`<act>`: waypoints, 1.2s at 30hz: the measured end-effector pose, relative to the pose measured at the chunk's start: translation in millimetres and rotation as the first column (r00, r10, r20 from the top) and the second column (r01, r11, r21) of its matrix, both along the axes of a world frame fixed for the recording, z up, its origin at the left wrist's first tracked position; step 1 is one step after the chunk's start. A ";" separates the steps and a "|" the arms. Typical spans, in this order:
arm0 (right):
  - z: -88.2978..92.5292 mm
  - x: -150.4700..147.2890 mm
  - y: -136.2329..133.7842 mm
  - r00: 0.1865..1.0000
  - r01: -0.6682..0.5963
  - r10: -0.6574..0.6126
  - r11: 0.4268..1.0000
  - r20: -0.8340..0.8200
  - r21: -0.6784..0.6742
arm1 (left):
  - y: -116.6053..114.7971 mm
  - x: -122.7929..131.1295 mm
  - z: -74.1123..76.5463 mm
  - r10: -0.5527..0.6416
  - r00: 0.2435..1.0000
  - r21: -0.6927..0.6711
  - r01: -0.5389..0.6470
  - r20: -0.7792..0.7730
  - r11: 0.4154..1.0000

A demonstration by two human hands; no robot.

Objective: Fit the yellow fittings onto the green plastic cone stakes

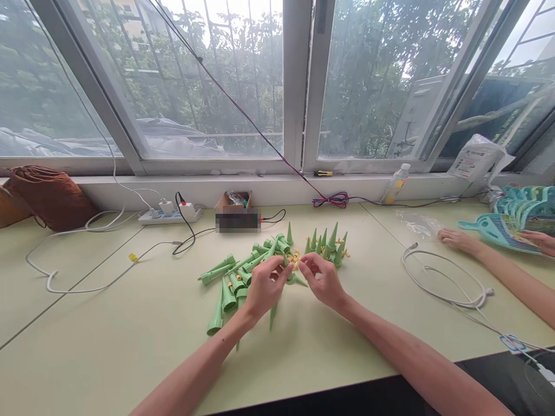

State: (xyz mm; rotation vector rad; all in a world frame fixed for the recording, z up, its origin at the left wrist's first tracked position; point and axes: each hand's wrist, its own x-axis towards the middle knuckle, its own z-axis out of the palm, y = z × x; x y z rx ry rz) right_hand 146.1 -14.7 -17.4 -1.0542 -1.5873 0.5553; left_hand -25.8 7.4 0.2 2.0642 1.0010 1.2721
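Observation:
A pile of green plastic cone spikes (236,274) lies on the pale green table (108,323) in front of me. Behind it a group of green spikes (327,245) stands upright, tips up, with small yellow parts (296,257) beside them. My left hand (265,287) is closed on a green spike whose point hangs down below the palm. My right hand (321,280) pinches a small piece I cannot make out, fingertips almost touching the left hand's over the pile.
A white power strip (169,215), a small cardboard box (234,202) and cables lie near the window sill. A brown bag (47,193) sits far left. At right, another person's hands (455,240) rest by teal plastic items (515,222); a white cable (446,283) loops nearby.

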 end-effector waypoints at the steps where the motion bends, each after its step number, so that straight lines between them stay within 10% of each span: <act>1: 0.7 0.2 -0.8 1.000 -0.009 0.009 1.000 -0.007 0.020 | -1.1 0.6 -0.9 -0.025 0.999 0.020 0.026 -0.031 0.999; 23: 1.4 -1.6 -1.8 0.995 0.027 -0.044 0.984 0.095 0.176 | -4.7 0.9 -10.7 -0.107 0.952 0.104 0.142 -0.285 0.984; 36: 9.7 17.1 5.2 0.924 0.337 -0.381 0.849 0.029 0.406 | 0.5 -1.6 -7.2 0.021 0.922 0.281 0.096 -0.388 0.955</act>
